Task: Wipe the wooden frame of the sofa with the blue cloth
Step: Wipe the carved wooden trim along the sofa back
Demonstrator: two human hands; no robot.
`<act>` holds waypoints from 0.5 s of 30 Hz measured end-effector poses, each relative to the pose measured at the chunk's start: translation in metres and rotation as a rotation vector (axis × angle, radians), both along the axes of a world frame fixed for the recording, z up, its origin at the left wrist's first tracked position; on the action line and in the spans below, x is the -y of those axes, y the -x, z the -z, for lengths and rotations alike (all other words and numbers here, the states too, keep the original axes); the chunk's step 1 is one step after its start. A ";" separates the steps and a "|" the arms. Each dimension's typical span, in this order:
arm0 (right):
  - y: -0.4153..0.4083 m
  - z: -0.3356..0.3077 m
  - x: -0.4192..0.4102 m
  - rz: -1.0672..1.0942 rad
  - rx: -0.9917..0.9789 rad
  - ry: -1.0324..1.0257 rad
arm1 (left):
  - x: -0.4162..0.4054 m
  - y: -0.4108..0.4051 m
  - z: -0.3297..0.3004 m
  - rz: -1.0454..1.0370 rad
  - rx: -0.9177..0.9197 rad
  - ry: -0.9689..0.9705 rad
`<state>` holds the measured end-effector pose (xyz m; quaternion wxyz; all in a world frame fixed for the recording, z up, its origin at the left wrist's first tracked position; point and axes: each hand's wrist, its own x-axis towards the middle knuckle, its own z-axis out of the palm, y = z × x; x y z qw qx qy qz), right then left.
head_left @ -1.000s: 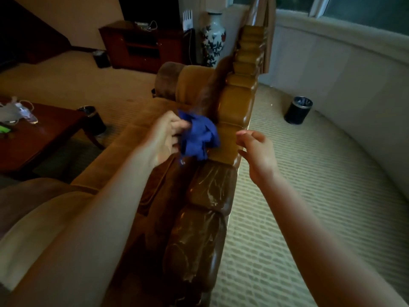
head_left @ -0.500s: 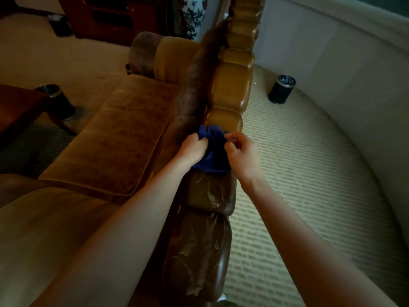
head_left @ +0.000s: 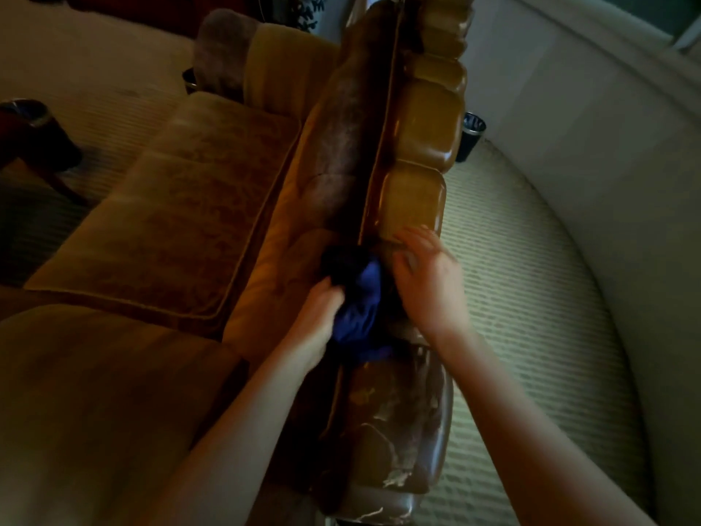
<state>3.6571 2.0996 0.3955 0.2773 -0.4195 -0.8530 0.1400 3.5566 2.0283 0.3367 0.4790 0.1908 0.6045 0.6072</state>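
Note:
The sofa's glossy wooden frame (head_left: 413,206) runs along the top of the backrest, away from me, in carved blocks. The blue cloth (head_left: 358,309) is bunched on the frame's inner edge. My left hand (head_left: 316,317) grips the cloth from the left side. My right hand (head_left: 426,275) lies flat on the frame just right of the cloth, fingers spread, blurred by motion. Whether it touches the cloth is unclear. The part of the frame nearest me (head_left: 394,449) has a worn, peeling finish.
The sofa's tan seat cushion (head_left: 170,206) lies to the left. A dark table leg (head_left: 38,146) stands far left. A black bin (head_left: 470,134) sits on the carpet behind the sofa, by a curved pale wall (head_left: 607,184).
The cloth went from held in the air down onto the frame. My right hand let go of its pinch on the cloth and spread flat. The view has tilted down and moved closer.

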 end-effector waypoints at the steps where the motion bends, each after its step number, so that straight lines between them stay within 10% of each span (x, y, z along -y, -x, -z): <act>1: 0.002 -0.008 0.000 0.026 -0.027 0.076 | -0.017 0.004 -0.002 -0.042 0.023 0.017; 7: 0.011 -0.027 -0.004 0.120 -0.071 0.297 | -0.079 0.020 -0.007 0.073 -0.222 0.126; 15: 0.016 -0.011 0.016 0.083 -0.055 0.279 | 0.035 -0.023 -0.003 0.007 -0.129 0.081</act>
